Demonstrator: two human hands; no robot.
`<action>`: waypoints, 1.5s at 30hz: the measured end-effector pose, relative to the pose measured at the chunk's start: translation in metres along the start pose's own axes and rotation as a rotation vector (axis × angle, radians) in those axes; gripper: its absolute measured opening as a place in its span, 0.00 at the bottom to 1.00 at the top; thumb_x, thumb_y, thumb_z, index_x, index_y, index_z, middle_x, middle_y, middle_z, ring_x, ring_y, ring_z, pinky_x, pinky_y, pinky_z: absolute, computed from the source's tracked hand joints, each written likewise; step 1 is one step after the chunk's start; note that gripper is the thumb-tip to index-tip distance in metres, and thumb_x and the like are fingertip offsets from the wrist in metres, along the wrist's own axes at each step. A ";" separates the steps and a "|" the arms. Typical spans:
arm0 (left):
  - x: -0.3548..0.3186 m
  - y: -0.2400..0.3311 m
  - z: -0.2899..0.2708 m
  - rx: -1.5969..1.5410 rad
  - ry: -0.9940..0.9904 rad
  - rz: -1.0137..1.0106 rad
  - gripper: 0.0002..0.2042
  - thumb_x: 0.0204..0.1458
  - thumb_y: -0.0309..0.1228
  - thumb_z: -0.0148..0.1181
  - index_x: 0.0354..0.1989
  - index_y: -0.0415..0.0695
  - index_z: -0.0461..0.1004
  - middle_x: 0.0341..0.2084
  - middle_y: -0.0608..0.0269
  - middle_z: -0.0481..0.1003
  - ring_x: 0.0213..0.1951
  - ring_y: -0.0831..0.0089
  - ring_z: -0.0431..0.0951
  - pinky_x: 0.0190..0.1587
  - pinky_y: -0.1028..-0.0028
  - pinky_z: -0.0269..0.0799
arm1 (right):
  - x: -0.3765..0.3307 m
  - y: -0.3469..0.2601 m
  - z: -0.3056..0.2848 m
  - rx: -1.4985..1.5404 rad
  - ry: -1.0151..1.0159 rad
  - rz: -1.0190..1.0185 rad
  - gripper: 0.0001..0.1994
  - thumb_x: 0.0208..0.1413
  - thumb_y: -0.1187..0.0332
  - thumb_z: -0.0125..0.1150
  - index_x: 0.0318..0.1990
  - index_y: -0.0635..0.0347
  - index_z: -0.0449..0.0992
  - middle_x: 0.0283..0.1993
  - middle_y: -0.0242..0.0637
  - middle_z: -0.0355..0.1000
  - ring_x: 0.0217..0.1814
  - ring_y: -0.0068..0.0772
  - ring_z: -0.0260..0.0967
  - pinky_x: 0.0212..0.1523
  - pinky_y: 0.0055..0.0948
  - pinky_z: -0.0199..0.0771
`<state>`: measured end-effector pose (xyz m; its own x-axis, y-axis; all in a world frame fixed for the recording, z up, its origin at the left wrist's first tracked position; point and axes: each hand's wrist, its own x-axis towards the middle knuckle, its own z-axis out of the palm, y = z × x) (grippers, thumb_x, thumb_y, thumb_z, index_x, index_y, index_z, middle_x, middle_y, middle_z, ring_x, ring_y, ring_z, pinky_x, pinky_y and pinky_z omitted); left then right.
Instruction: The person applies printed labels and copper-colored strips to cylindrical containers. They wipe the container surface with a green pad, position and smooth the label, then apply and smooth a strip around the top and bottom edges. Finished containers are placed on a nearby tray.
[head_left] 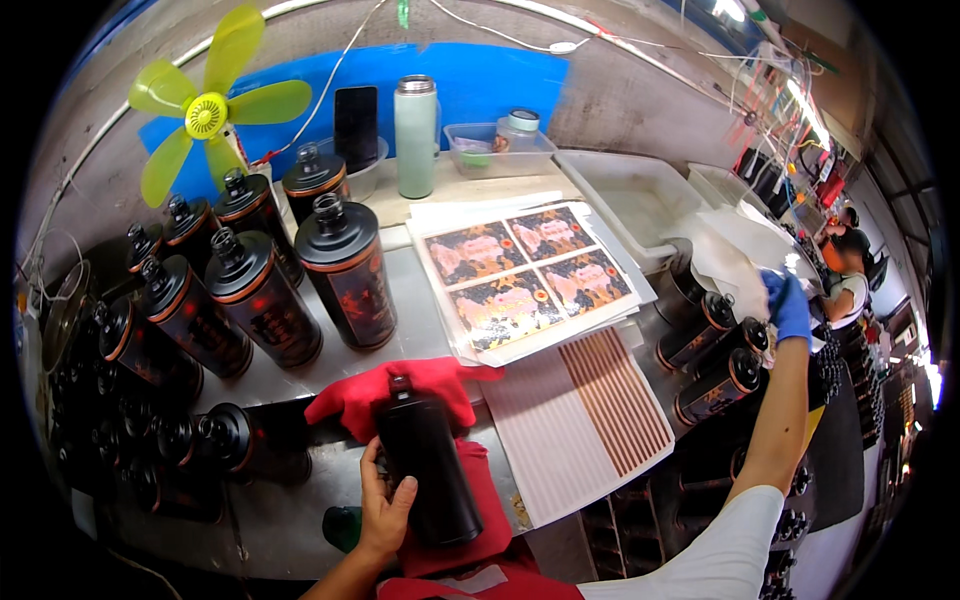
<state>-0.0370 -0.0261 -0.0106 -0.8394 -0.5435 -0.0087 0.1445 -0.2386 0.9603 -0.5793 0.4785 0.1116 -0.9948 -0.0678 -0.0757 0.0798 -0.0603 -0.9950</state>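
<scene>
My left hand (385, 500) is wrapped around a plain black bottle (425, 470), tilted slightly, its neck pointing away from me. Under and behind this bottle lies a red cloth (345, 397). Far out to the right, my right hand (790, 308) wears a blue glove and is beside a pale, whitish sheet (735, 250). Its fingers look curled together, but what they hold, if anything, is too small to make out. Several printed black bottles (722, 385) stand just below that hand. A stack of printed sheets (530, 275) with four colourful panels lies between my hands.
Many decorated black bottles (350, 270) crowd the left of the metal table (290, 535). A striped sheet (590, 420) lies in front of the stack. Behind are a yellow-green fan (207, 116), a phone (356, 125), a green flask (415, 140) and a white basin (615, 200). People work far right.
</scene>
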 end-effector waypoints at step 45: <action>0.017 0.009 -0.012 -0.084 -0.108 -0.194 0.44 0.41 0.28 0.69 0.64 0.38 0.44 0.56 0.53 0.60 0.58 0.66 0.62 0.60 0.67 0.55 | -0.074 0.101 0.267 -0.453 -0.085 -0.280 0.11 0.44 0.68 0.66 0.34 0.65 0.78 0.29 0.29 0.72 0.31 0.18 0.65 0.35 0.19 0.64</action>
<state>-0.0433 -0.0476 -0.0052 -0.9062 -0.3927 -0.1569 0.0142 -0.3989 0.9169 -0.4807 0.2113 0.0337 -0.9640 -0.1925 0.1832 -0.2415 0.3468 -0.9063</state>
